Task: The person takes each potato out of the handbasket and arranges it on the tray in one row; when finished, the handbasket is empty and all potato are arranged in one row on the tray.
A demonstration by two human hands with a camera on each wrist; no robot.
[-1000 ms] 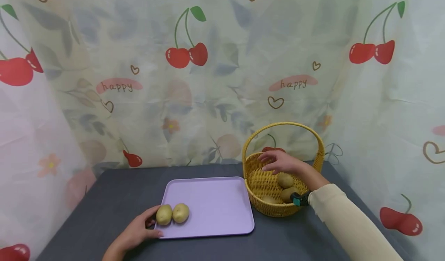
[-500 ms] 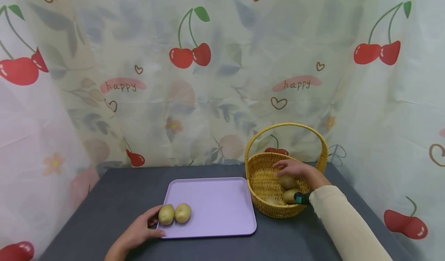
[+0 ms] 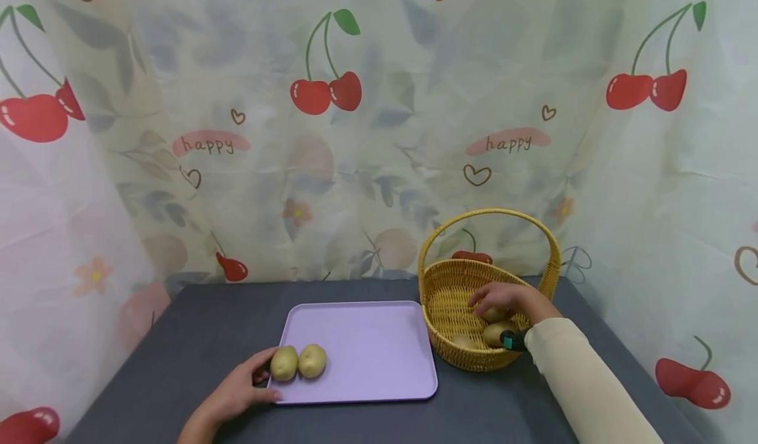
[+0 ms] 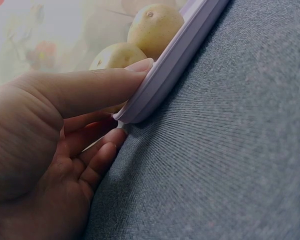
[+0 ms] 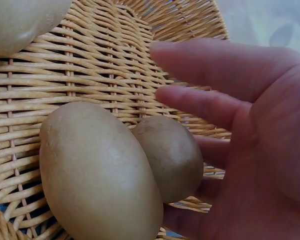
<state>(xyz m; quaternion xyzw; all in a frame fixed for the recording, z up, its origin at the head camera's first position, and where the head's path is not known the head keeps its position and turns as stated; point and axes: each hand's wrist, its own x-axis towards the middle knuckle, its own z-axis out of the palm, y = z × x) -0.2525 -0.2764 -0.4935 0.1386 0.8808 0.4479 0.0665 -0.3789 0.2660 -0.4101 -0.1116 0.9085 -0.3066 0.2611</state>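
Observation:
A lilac tray [image 3: 373,352] lies on the dark table, bearing two potatoes, one [image 3: 284,364] by its left rim and another [image 3: 312,361] touching it. My left hand [image 3: 237,386] holds the tray's near left corner, thumb on the rim [image 4: 155,75] and fingers at the left side. To the right stands a yellow wicker basket [image 3: 441,286] with a tall handle. My right hand [image 3: 514,298] is inside it, fingers spread beside a small potato [image 5: 170,160], partly hidden behind them. Closer to the wrist lies a larger potato [image 5: 97,170]; a third potato [image 5: 22,22] rests apart.
The basket's arched handle [image 3: 488,211] rises over the right hand's side. The tray's right edge lies close against the basket. A curtain [image 3: 379,168] printed with cherries hangs behind and at both sides of the dark tabletop [image 3: 231,319].
My right hand has moved down and slightly right into the basket, over the small potato. The left hand stays on the tray corner. The head view has shifted slightly.

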